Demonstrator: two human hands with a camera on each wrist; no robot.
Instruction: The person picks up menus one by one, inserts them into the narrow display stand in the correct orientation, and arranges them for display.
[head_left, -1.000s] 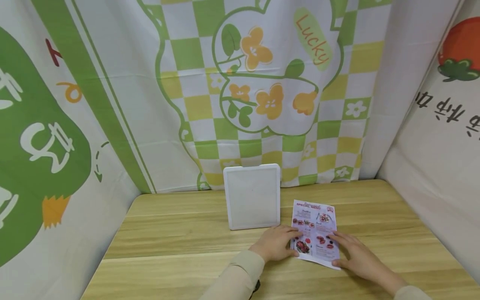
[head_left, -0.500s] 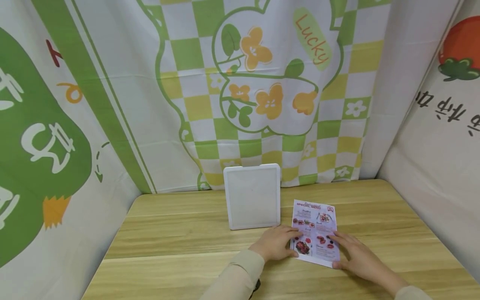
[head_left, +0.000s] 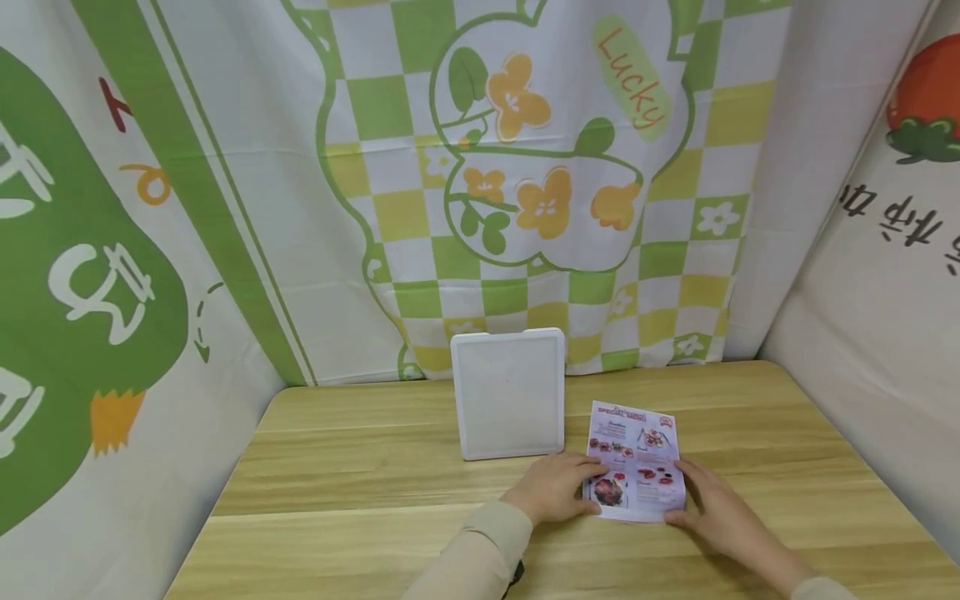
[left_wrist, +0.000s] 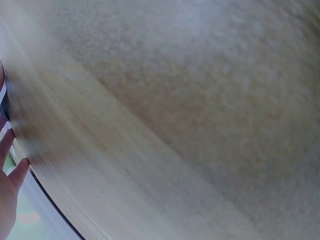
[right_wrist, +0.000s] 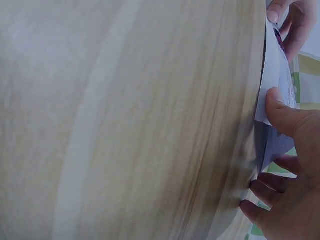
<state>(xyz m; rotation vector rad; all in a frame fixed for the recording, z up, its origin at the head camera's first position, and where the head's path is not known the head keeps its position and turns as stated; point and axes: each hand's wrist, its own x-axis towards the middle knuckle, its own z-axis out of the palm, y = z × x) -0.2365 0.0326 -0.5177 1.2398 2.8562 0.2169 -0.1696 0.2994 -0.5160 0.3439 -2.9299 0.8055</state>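
Our left hand (head_left: 547, 487) and right hand (head_left: 723, 518) have their fingers spread, thumbs apart from index fingers, touching opposite sides of the printed menu (head_left: 636, 458), which lies between them on the tabletop (head_left: 345, 467). Its near edge bends up beside our right thumb, and the white panel (head_left: 510, 396) stands just beyond our left fingers, before the checkered curtain (head_left: 540, 208).

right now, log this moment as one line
left hand: holds menu sheet, left edge | right hand: holds right edge | white panel: standing left of menu sheet
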